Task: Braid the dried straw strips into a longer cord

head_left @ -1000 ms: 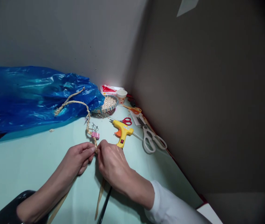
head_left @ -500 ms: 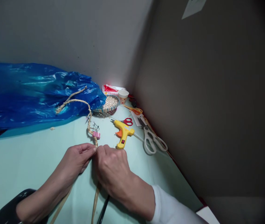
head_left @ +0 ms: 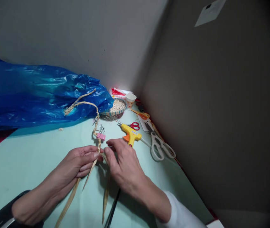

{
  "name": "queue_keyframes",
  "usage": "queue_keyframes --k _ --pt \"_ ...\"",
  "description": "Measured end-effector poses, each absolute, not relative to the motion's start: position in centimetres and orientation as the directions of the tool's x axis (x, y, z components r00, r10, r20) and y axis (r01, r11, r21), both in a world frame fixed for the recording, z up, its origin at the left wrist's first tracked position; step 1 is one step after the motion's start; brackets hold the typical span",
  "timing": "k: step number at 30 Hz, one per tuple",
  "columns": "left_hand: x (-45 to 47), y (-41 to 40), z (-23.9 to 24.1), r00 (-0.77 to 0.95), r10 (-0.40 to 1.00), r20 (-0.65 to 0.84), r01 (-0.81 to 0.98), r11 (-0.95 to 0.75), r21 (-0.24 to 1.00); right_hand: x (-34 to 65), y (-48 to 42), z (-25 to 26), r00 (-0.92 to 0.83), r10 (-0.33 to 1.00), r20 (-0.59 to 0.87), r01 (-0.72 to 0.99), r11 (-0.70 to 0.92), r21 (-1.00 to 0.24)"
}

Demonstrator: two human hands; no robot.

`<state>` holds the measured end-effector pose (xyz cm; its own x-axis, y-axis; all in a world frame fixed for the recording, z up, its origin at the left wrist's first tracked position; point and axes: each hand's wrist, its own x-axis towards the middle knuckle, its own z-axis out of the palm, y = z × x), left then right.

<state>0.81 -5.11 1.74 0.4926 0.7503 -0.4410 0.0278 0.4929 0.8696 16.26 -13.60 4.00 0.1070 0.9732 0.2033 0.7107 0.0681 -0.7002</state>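
Observation:
My left hand [head_left: 78, 164] pinches a braided straw cord [head_left: 99, 146] between thumb and fingers, just below a pink binder clip [head_left: 101, 136] clamped on it. Loose flat strands hang below the pinch: one short strand [head_left: 90, 174] by the fingertips, another [head_left: 68, 201] under the left wrist. To the right, my right hand [head_left: 125, 167] is beside the cord with thumb and index finger apart. A third strand [head_left: 105, 196] runs from the braid under this hand and hangs down; its lower fingers are hidden. The cord's far part curves onto the blue plastic bag.
The blue plastic bag [head_left: 37, 95] covers the back left. A woven basket [head_left: 118, 106], paper cup [head_left: 130, 98] and red-white packet [head_left: 119, 92] stand behind. Nearer are a yellow glue gun [head_left: 132, 133], red scissors [head_left: 135, 126], orange scissors [head_left: 143, 115] and grey-handled scissors [head_left: 158, 145] by the right wall.
My right hand has drawn slightly right from the braid, and its thumb and index finger have parted. A short strand now shows by my left fingertips. The view has shifted slightly.

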Motion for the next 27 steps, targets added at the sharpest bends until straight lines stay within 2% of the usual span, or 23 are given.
queue_keyframes --k 2,4,7,10,14,18,21,23,24,27 --pt "0.7 -5.1 1.6 0.531 0.733 -0.425 0.028 0.486 0.873 16.6 -13.1 4.3 0.083 0.996 -0.014 0.601 -0.061 -0.797" --pt "0.6 -5.2 1.5 0.552 0.73 -0.403 0.033 0.464 0.885 16.7 -12.5 3.9 0.04 0.993 -0.11 0.536 -0.114 -0.836" --pt "0.7 -5.3 1.2 0.537 0.756 -0.375 0.06 0.409 0.911 16.8 -11.9 3.0 0.066 0.991 -0.113 0.481 -0.131 -0.867" --pt "0.7 -5.4 1.0 0.519 0.772 -0.367 0.169 0.328 0.929 17.1 -11.5 2.4 0.031 0.993 -0.113 0.423 -0.116 -0.899" --pt "0.6 -5.8 1.5 0.527 0.806 -0.269 0.363 0.073 0.929 16.9 -11.4 2.2 0.095 0.986 -0.136 0.35 -0.161 -0.923" --pt "0.5 -6.4 3.0 0.515 0.849 -0.122 0.602 -0.257 0.756 16.2 -11.8 2.4 0.2 0.975 -0.096 0.447 -0.178 -0.876" --pt "0.4 -6.6 3.6 0.497 0.866 -0.055 0.666 -0.34 0.664 15.9 -12.2 2.7 0.192 0.981 -0.022 0.599 -0.135 -0.789" --pt "0.4 -6.7 3.4 0.473 0.88 -0.038 0.642 -0.315 0.699 15.8 -12.4 2.8 0.162 0.987 0.019 0.674 -0.097 -0.732" --pt "0.4 -6.9 3.1 0.453 0.888 -0.08 0.617 -0.247 0.748 15.8 -12.4 2.8 0.149 0.988 0.034 0.695 -0.08 -0.714" --pt "1.0 -7.7 2.3 0.424 0.832 -0.358 0.506 0.11 0.855 15.8 -12.5 2.8 0.126 0.991 0.041 0.686 -0.057 -0.726"
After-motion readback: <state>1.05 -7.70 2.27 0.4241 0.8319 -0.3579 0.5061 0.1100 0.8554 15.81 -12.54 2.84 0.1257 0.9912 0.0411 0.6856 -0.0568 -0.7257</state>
